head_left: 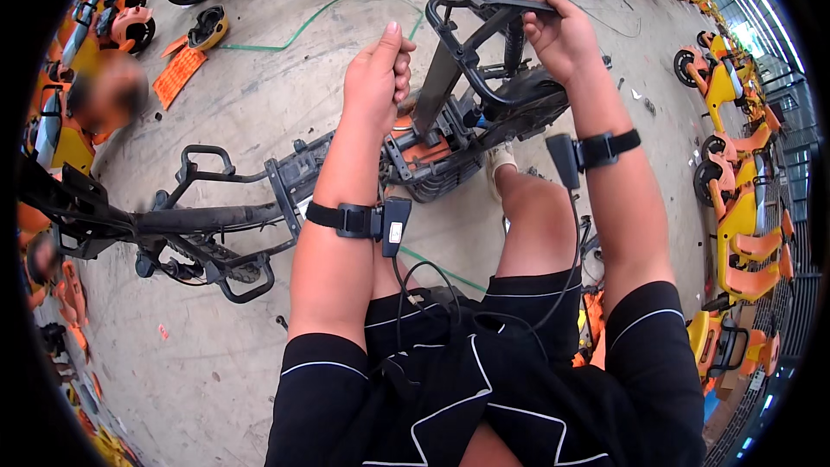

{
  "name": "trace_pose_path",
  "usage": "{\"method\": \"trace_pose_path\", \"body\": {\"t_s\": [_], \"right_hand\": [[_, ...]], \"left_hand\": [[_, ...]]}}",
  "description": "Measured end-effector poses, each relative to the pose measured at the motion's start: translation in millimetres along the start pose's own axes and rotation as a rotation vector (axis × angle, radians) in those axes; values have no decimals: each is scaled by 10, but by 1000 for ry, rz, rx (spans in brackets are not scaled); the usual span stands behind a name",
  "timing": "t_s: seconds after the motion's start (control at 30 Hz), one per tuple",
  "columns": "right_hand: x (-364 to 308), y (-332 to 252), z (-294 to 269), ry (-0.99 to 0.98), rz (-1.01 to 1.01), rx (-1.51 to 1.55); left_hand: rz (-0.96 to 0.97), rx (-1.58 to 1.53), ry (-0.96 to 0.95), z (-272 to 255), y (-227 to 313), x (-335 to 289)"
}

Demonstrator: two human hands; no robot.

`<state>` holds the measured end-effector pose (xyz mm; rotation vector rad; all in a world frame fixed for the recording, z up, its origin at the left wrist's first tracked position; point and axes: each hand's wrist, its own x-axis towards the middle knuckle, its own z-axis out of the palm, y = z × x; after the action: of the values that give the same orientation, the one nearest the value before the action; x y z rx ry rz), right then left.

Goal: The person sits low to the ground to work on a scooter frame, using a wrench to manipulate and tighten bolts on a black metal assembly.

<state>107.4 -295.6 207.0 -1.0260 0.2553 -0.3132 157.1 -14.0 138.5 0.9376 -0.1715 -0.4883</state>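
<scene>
**Right hand on a bar atop the scooter frame**

The black scooter frame (220,219) stretches across the floor (207,337). At its raised right end, the right hand (560,37) pinches a dark bar (517,3) — thumb and fingers together on it. The left hand (372,79) is curled, thumb up, over the frame's middle — whether it holds anything, I cannot tell. Beyond the frame lie a helmet (207,28) and a green strap (281,48).

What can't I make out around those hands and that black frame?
In the head view:
Palm of the left hand: hidden by its curled fingers.
Right hand's exact contact with the black bar: too small to tell.
Middle of the stripped scooter frame: hidden behind the left forearm.
Left row of scooters: cut off by the dark rim.
</scene>
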Motion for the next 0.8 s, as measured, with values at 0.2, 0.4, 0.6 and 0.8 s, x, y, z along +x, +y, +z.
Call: {"method": "trace_pose_path", "body": {"t_s": [0.2, 0.4, 0.6, 0.8], "right_hand": [[141, -4, -68, 7, 76, 20], [76, 7, -129, -24, 109, -17], [10, -7, -33, -58, 102, -58], [72, -79, 42, -13, 133, -104]], "left_hand": [[94, 251, 41, 65, -25, 5], [321, 599, 96, 198, -63, 112], [430, 719, 105, 401, -130, 169], [477, 738, 121, 403, -181, 326]]}}
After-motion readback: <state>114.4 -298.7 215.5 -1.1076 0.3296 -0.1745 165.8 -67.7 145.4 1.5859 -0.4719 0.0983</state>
